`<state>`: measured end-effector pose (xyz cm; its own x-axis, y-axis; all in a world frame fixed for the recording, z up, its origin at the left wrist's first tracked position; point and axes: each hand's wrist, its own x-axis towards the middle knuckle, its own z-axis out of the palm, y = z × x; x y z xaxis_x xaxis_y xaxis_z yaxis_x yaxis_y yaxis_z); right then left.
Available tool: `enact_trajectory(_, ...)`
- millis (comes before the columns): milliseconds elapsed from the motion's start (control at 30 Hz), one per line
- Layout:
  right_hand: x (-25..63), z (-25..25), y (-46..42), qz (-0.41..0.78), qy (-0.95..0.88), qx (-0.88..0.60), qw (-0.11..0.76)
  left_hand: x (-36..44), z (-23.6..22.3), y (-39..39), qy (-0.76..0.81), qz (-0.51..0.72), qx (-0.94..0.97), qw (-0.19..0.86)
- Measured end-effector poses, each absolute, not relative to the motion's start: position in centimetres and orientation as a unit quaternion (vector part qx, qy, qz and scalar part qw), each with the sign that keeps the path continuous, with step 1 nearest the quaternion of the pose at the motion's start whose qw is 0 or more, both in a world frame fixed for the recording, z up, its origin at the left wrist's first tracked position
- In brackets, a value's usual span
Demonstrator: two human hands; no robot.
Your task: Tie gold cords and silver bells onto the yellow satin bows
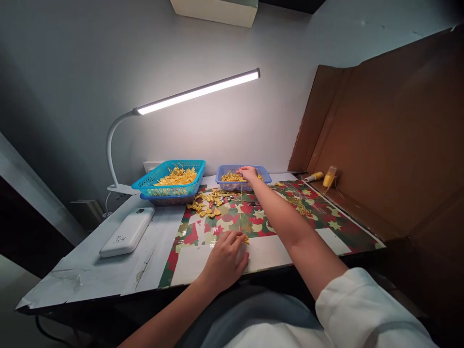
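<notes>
My left hand [225, 257] rests low over the near part of the table, its fingers closed around a small yellow ribbon bow [247, 239]. Only a corner of that bow shows past the fingertips. From it a thin yellow cord [240, 212] runs up, stretched nearly straight, to my right hand [248, 174]. The right fingers pinch the cord's upper end, in front of or over a small blue-violet basket [266, 177] with yellow pieces in it. Several loose yellow bows [205, 210] lie on the patterned cover [224, 220] left of the cord.
A turquoise basket [145, 186] heaped with yellow bows stands back left, stacked on a blue one. Nearby are a white power bank [127, 233] and a lit lamp [199, 92]. Yellow cords [299, 207], a thread spool [329, 177] and a cardboard wall [384, 135] are on the right.
</notes>
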<state>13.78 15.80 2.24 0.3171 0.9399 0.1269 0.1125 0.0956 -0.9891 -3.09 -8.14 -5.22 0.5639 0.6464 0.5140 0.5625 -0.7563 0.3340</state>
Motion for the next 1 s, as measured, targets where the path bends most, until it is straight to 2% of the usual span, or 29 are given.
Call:
enact_trajectory(200,15.3,2.3,15.0,0.204,-0.555,-0.656,0.469,-3.5,-5.5,-7.7,0.388,0.381,0.837,0.071)
enact_trajectory(367,16.9,1.8,11.7,0.104,-0.665,-0.611,0.418,-3.8,-5.4,-7.5,0.405,0.367,0.831,0.099)
enact_trajectory(567,20.5,-1.5,6.6,0.061,-0.786,-0.535,0.303,-3.6,-3.7,-6.6,0.457,0.26,0.842,0.122)
enact_trajectory(700,21.5,-3.6,5.2,0.011,-0.763,-0.586,0.273,-3.2,-1.6,-4.4,0.481,0.16,0.849,0.148)
enact_trajectory(833,21.3,-4.7,5.2,0.002,-0.73,-0.629,0.268,-3.2,0.3,-1.3,0.488,0.079,0.837,0.235)
enact_trajectory(1000,21.3,-5.1,4.7,-0.028,-0.734,-0.609,0.301,-3.5,1.0,1.4,0.492,-0.028,0.76,0.424)
